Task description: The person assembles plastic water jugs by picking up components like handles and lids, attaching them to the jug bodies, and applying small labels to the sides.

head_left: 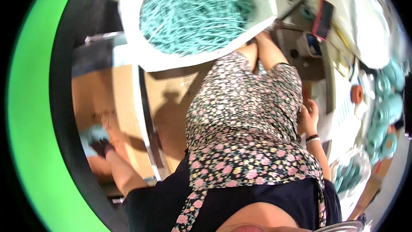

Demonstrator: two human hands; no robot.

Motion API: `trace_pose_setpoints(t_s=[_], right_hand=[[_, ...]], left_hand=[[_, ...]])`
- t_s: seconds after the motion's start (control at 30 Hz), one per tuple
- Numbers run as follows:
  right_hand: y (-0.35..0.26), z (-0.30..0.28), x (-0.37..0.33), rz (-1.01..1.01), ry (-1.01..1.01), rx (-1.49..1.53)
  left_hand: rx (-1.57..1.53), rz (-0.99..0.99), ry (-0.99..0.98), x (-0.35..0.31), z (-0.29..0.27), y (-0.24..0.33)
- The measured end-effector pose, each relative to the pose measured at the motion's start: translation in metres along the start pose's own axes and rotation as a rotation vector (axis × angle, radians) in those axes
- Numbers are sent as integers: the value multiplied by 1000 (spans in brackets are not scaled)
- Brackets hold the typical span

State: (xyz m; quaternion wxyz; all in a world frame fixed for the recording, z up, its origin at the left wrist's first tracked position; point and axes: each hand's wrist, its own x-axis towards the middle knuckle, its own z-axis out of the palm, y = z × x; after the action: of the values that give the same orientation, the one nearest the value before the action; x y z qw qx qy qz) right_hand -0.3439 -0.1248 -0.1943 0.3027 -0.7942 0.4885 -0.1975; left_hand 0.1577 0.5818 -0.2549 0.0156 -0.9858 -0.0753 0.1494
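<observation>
Out to the left, my left hand (102, 147) wears a dark glove and is smeared by motion. A pale teal rounded thing (98, 132) shows right at its fingertips; whether the fingers grip it is too blurred to tell. My right hand (310, 116) hangs by my right side, next to my flowered apron (246, 141), bare and with dark bands at the wrist. Its fingers are loosely bent and apart, with nothing visible in them. Ahead of my legs stands a large white sack (171, 63) full of thin teal strips (197, 15).
Brown cardboard boxes (124, 103) lie to my left, beside a pale upright bar (143, 116). On the right, a cluttered bench carries several teal rolls (383, 116), an orange-brown roll (356, 94), a dark phone-like slab with a red edge (322, 19) and a clear bag of teal pieces (349, 174).
</observation>
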Motion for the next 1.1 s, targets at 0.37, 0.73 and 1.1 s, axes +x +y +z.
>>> trace_pose_setpoints(t_s=[0.37, 0.73, 1.1], right_hand=[[-34, 10, 9, 119, 25, 246], [-198, 30, 25, 69, -472, 1097], [-266, -28, 25, -370, -1, 1034]], left_hand=[[-1085, -235, 515, -15, -133, -2], [-1898, 643, -493, -173, -176, 258], [-491, 1214, 37, -202, -238, 354]])
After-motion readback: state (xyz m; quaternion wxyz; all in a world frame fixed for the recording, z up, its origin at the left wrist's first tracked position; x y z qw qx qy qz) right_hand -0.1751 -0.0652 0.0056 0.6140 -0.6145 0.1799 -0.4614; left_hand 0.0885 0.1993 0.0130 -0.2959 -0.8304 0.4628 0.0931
